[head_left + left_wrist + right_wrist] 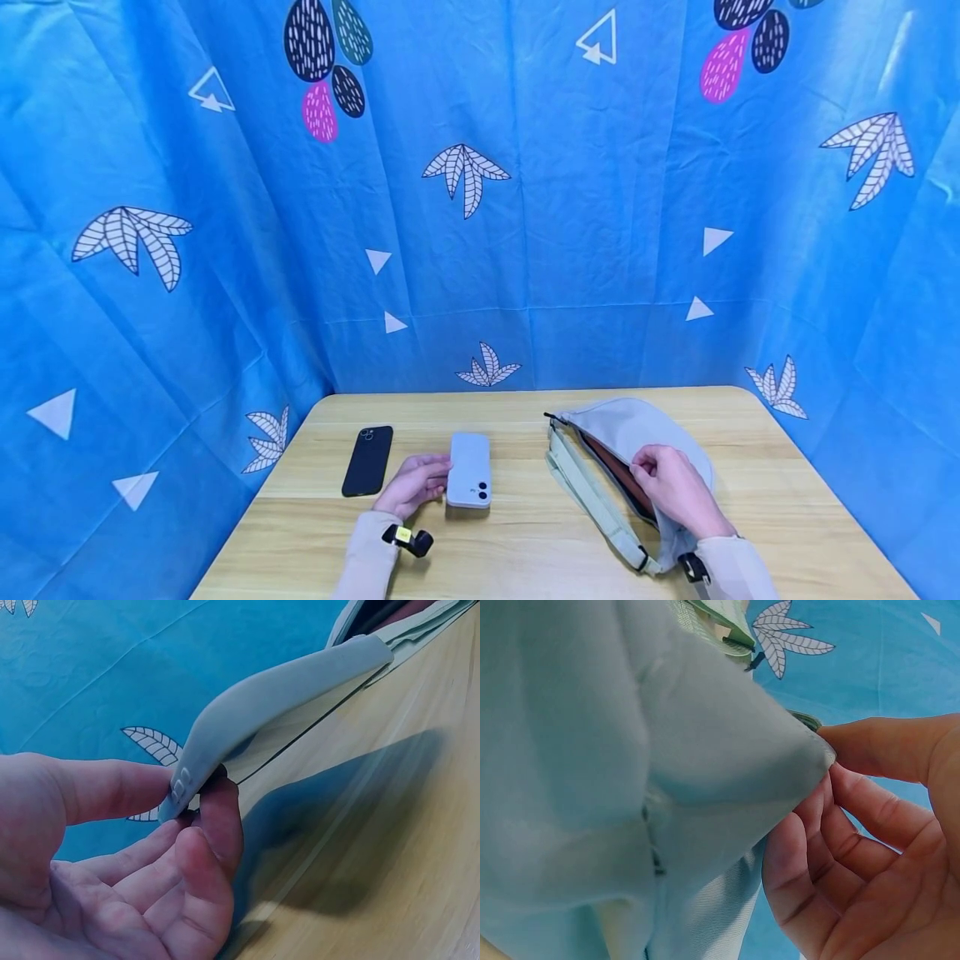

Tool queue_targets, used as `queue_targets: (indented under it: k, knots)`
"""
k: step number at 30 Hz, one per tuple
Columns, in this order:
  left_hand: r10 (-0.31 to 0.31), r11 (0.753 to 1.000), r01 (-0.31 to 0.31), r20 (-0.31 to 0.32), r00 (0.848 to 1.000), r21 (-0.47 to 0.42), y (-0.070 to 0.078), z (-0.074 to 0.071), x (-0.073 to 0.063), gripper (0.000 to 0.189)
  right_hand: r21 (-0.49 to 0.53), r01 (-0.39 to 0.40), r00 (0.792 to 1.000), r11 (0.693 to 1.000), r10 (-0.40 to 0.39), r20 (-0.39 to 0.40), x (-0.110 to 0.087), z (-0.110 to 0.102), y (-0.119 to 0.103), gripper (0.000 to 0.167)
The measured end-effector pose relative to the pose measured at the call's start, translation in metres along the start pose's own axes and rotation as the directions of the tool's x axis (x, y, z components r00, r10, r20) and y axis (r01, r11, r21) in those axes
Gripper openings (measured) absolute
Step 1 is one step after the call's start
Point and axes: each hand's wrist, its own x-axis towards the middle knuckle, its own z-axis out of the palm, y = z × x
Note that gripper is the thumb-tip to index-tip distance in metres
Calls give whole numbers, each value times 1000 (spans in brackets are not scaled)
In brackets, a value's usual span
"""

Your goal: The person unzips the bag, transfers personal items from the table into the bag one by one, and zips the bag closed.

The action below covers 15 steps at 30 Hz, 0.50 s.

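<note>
My left hand (414, 485) pinches a smartphone in a pale lilac-grey case (469, 468) by its left long edge. In the left wrist view, the thumb lies on one side near the case's buttons and fingers on the other; the phone (270, 694) is tilted above its shadow on the wood. A light grey waist bag (637, 421) lies to the right, its zipped opening parted to a brown lining (617, 471). My right hand (678, 487) holds the edge of that opening between thumb and fingers; in the right wrist view the grey fabric (727, 757) is drawn to a point.
A black phone (367, 461) lies face down on the wooden table (517, 550), left of my left hand. The bag's pale green strap (600, 508) runs along its left side. Blue patterned cloth (585, 208) hangs behind the table and at both sides.
</note>
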Motion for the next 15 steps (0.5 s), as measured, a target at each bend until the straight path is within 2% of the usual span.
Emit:
queue_targets:
  k: [8, 15]
  knots:
    - [0, 1000, 0, 22, 1000, -11, 2, 10, 0, 51, -6, 7, 1000, 1000, -7, -5, 0, 0, 0, 11]
    - [0, 1000, 1, 36, 999, -23, -1, 16, 5, 47, -7, 10, 1000, 1000, -10, -8, 0, -1, 0, 11]
